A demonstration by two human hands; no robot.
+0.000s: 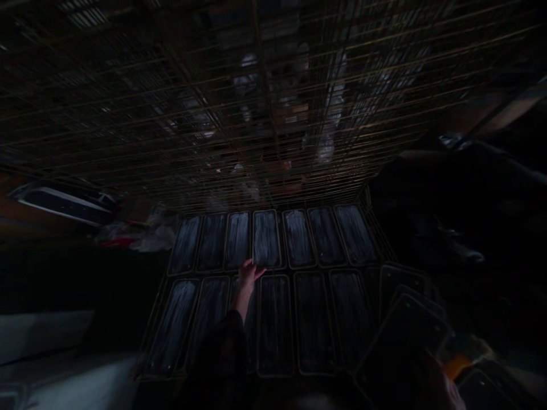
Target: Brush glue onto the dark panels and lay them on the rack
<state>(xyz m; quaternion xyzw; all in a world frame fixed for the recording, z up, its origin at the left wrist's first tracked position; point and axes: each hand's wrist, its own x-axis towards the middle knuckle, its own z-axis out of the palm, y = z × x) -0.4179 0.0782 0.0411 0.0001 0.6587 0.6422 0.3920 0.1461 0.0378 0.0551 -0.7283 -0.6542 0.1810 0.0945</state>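
Observation:
Two rows of dark rectangular panels with rounded corners lie side by side on a wire rack; several carry pale streaks. My left hand (248, 274) reaches over the gap between the rows, fingers apart, by the near end of a streaked panel (265, 239). Whether it touches that panel I cannot tell. At the lower right, my right hand (444, 382) grips a tilted dark panel (404, 327); shadow hides part of the fingers. Something orange (456, 365) shows beside this hand. Another dark panel (482, 390) is below it.
A tall wire grid (273, 114) rises behind the rows, with pale, blurred items beyond it. On the left are clear plastic bags (149, 236) and a dark case-like object (64, 200). Dark shapes fill the right side. The light is very dim.

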